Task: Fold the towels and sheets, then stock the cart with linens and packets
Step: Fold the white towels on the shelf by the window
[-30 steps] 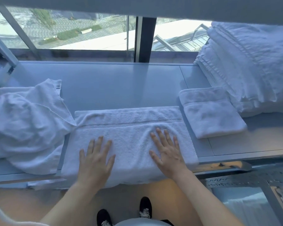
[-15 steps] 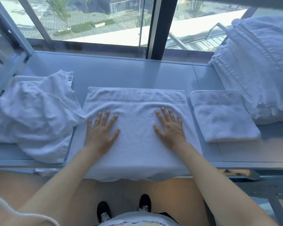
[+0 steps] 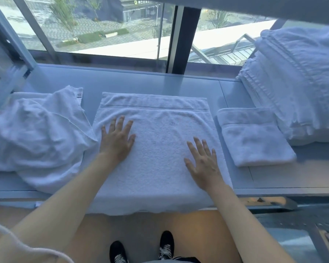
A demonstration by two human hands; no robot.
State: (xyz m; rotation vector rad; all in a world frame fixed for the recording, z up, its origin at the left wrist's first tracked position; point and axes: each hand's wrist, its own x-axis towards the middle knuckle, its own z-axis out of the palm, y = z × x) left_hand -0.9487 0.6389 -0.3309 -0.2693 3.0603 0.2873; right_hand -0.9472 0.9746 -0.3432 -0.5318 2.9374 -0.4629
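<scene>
Directly at 12 o'clock, the towel [image 3: 156,149] lies under both flat, spread palms gripping nothing: left hand [image 3: 117,142] at 10 o'clock, right hand [image 3: 202,164] at 2 o'clock, nearer the body.

Both forearms are bare from the wrist to the lower edge of the picture, with no sleeve, watch or ring showing on the left hand [image 3: 116,142] or the right hand [image 3: 203,165]. On the feet are black lace-up sneakers with white laces [image 3: 166,244], and a strip of pale garment with a dark band beside it [image 3: 171,260] shows at the bottom edge. A thin white cord [image 3: 27,247] loops across the lower left corner, near the left arm.
</scene>
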